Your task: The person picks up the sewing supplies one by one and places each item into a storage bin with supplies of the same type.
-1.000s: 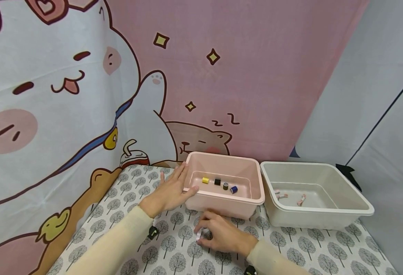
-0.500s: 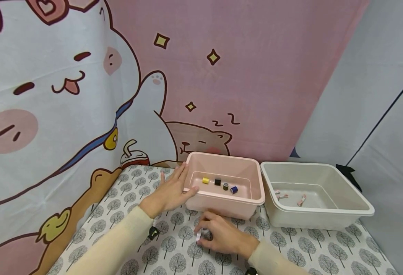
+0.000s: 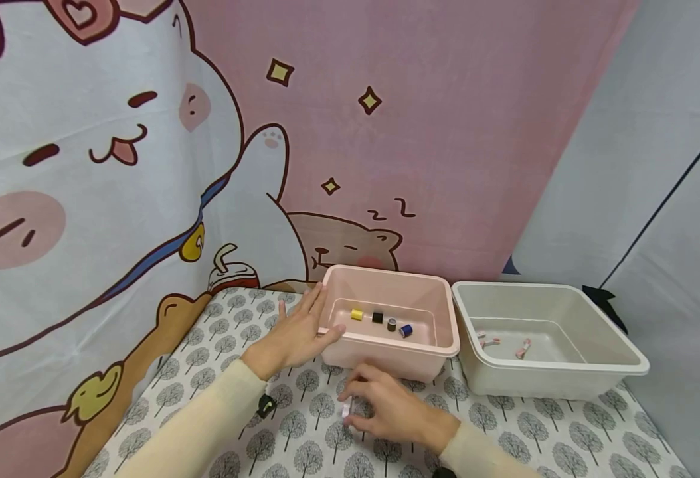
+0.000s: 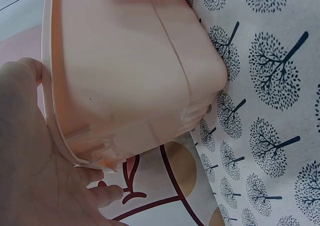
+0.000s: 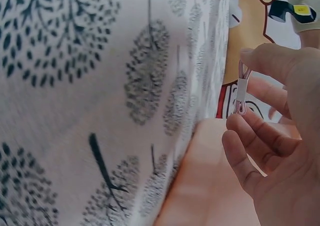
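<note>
My right hand [image 3: 388, 408] is just above the tablecloth, in front of the pink bin [image 3: 386, 358]. Between thumb and fingers it pinches a small bundle of thin pink cord [image 5: 241, 88], folded into loops and wrapped with a white band. My left hand [image 3: 296, 335] rests against the bin's left front corner, its fingers spread along the rim. On the bin's floor lie small thread spools: a yellow spool [image 3: 356, 315], a black spool [image 3: 377, 318], a dark spool with a pale end [image 3: 392, 324] and a blue spool [image 3: 406, 330].
To the right stands a white bin [image 3: 565, 365] holding several small pink-and-white bundles [image 3: 523, 348]. Both bins stand on a tree-print tablecloth [image 3: 302, 438]. A cartoon-printed curtain [image 3: 445, 133] hangs close behind them.
My right hand has shifted very slightly to the right, still pinching the cord bundle. The left hand, bins and spools stay in place.
</note>
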`<control>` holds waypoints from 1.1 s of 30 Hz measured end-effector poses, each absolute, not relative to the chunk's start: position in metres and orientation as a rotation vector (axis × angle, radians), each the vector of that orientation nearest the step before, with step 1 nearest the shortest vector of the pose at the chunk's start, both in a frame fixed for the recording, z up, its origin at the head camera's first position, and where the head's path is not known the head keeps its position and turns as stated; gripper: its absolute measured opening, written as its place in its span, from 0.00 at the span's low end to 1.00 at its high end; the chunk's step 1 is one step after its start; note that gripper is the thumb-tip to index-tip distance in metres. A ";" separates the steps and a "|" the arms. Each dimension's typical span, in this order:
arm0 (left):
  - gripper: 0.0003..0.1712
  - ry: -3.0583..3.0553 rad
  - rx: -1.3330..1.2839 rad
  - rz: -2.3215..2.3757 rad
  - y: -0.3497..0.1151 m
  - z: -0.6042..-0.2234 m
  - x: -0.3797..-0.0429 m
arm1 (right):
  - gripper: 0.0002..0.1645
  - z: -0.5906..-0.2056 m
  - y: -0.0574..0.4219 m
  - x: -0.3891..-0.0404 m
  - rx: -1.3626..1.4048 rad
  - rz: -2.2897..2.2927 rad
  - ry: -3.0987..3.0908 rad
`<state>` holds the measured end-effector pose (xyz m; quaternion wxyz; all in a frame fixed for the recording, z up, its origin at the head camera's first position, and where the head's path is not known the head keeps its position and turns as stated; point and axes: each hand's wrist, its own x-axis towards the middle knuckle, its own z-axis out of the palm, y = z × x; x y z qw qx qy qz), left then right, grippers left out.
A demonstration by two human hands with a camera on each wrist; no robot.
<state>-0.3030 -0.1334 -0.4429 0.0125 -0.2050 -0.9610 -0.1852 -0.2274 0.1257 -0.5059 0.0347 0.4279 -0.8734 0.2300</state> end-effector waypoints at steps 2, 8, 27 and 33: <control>0.64 -2.998 -0.637 -0.573 -0.133 -0.443 -0.303 | 0.20 -0.501 0.127 -0.226 1.324 0.710 -2.667; 0.63 -3.005 -0.635 -0.566 -0.133 -0.444 -0.303 | 0.18 -0.484 0.132 -0.224 1.314 0.719 -2.642; 0.65 -3.007 -0.631 -0.563 -0.134 -0.443 -0.301 | 0.19 -0.429 0.165 -0.234 1.256 0.720 -2.412; 0.65 -3.016 -0.628 -0.561 -0.134 -0.442 -0.301 | 0.21 -0.410 0.188 -0.246 1.155 0.680 -2.372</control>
